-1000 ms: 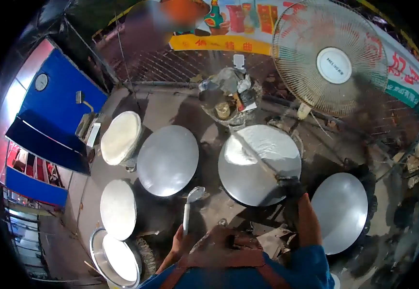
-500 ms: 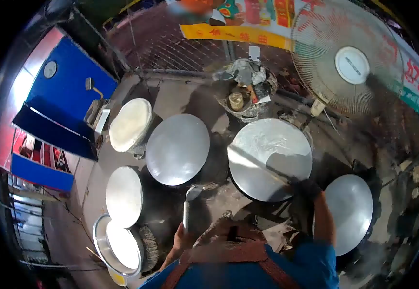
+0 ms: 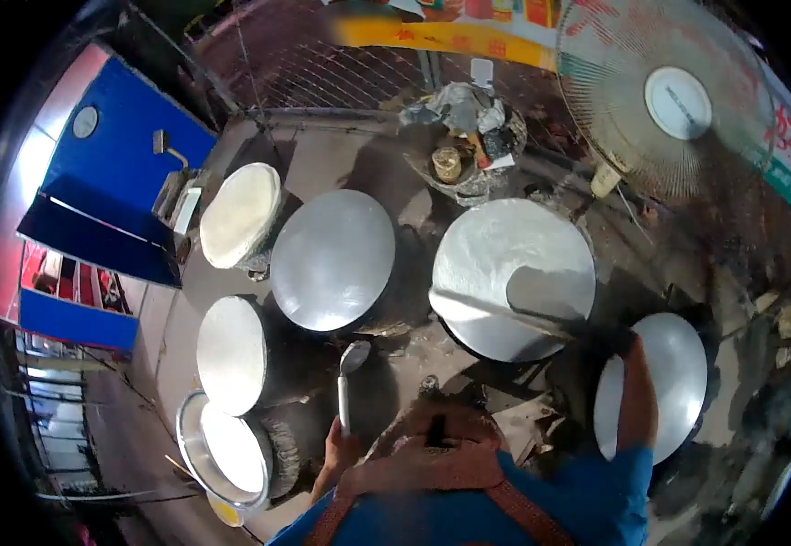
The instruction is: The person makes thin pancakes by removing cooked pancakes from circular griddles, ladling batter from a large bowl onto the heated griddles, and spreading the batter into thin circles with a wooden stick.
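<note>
My left hand (image 3: 342, 444) is closed round the white handle of a ladle (image 3: 350, 378), whose bowl points up between two round griddles. My right hand (image 3: 606, 338), dark and apparently gloved, grips the end of a long flat spreader (image 3: 500, 312). That spreader lies across a round griddle (image 3: 550, 296) coated with white batter (image 3: 468, 255); a grey patch at its lower right shows no batter or lies in shadow. Bare domed griddles stand to the left (image 3: 333, 259) and to the right (image 3: 673, 387), the right one partly behind my forearm.
Pale round sheets (image 3: 241, 216) (image 3: 231, 355) lie at the left, above a metal basin (image 3: 191, 446) holding something white. A fan (image 3: 677, 103) stands at the upper right. Behind the griddles is a basket (image 3: 477, 187) of odds and ends, before a wire fence.
The spreader has swung from the batter's upper left down across the griddle, and my right hand has moved right. Batter now covers more of the surface. My left hand still holds the ladle.
</note>
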Motion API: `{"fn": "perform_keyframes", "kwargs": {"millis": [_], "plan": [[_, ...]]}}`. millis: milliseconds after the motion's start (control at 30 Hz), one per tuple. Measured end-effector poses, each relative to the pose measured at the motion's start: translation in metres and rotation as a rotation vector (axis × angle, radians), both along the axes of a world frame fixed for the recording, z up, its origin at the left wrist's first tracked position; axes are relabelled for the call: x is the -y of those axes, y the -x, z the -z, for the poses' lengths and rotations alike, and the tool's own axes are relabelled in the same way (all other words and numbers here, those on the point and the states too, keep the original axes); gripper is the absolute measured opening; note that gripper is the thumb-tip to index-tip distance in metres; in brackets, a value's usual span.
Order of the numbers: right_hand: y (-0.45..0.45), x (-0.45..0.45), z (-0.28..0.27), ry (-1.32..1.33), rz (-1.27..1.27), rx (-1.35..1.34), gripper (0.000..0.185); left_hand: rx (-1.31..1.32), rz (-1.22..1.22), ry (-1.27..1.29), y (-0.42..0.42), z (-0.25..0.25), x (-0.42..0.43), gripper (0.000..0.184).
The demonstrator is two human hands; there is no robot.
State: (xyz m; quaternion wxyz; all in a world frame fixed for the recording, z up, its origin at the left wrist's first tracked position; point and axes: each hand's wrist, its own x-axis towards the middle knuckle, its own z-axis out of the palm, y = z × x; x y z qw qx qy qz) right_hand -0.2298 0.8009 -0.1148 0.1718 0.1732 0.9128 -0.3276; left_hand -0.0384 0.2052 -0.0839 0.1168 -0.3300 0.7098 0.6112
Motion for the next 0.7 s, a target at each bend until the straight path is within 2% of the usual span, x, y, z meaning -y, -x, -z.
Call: {"fn": "perform_keyframes", "kwargs": {"millis": [100,200,233,267,367,467,533,600,633,700], "plan": [[0.022,-0.001,0.009,-0.008,0.008,-0.007,0.025,-0.012,-0.11,-0.206,-0.006,-0.003,-0.001,0.044],[0.111,0.03,0.053,-0.048,0.018,-0.016,0.025,0.047,-0.049,-0.112,-0.013,-0.003,0.005,0.043],[0.122,0.04,0.055,-0.061,0.023,-0.009,0.025,-0.025,0.006,-0.109,-0.015,-0.01,0.007,0.041],[0.116,0.039,0.054,-0.068,0.03,0.003,0.025,-0.021,-0.038,-0.084,-0.017,-0.008,0.013,0.039],[0.036,0.028,0.033,-0.06,0.067,0.027,0.024,0.038,-0.132,0.006,-0.037,0.0,0.033,0.037],[-0.065,0.047,0.003,-0.052,0.142,0.005,0.024,-0.138,0.019,-0.184,-0.031,-0.004,0.058,0.037],[-0.129,0.08,-0.004,-0.036,0.217,-0.024,0.024,0.021,0.121,-0.189,-0.02,-0.032,0.072,0.035],[-0.176,0.13,-0.002,0.007,0.32,-0.097,0.024,0.026,0.143,-0.148,-0.021,0.001,0.105,0.056],[-0.197,0.157,0.003,0.034,0.369,-0.143,0.024,0.111,0.018,-0.361,-0.017,0.008,0.127,0.057],[-0.224,0.209,0.019,0.064,0.424,-0.255,0.024,0.11,0.041,-0.444,-0.012,0.0,0.132,0.057]]}}
